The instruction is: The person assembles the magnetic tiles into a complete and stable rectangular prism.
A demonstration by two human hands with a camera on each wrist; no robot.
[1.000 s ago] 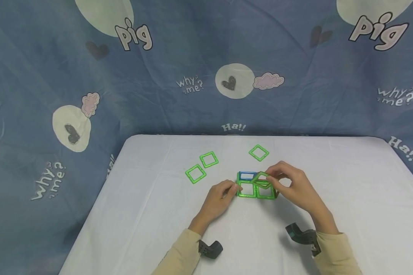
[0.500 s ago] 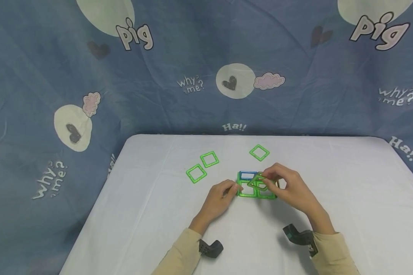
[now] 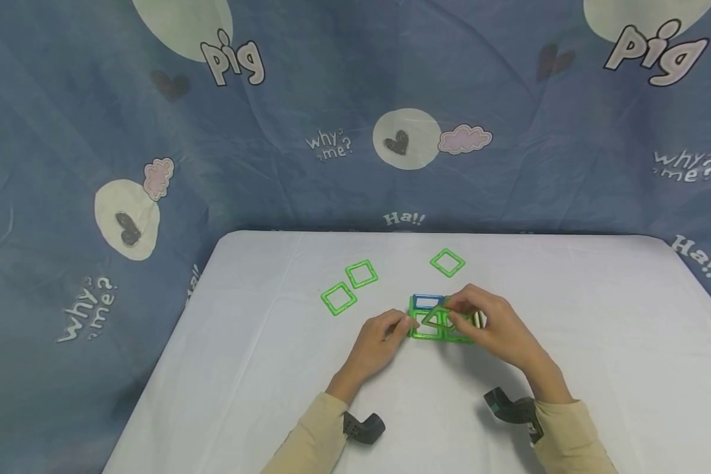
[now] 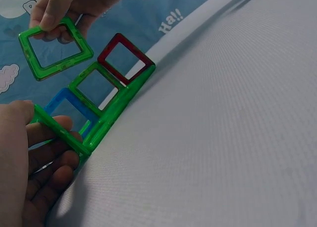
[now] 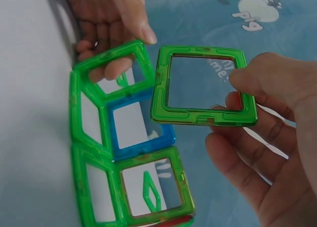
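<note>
While the left hand grips the left end of the frame structure on the desk, the right hand pinches a green square just above that structure; three loose squares lie beyond it.

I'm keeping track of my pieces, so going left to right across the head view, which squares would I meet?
By their middles: leftmost loose green square, second loose green square, blue square, farthest loose green square. The overlapping ones are left out.
</note>
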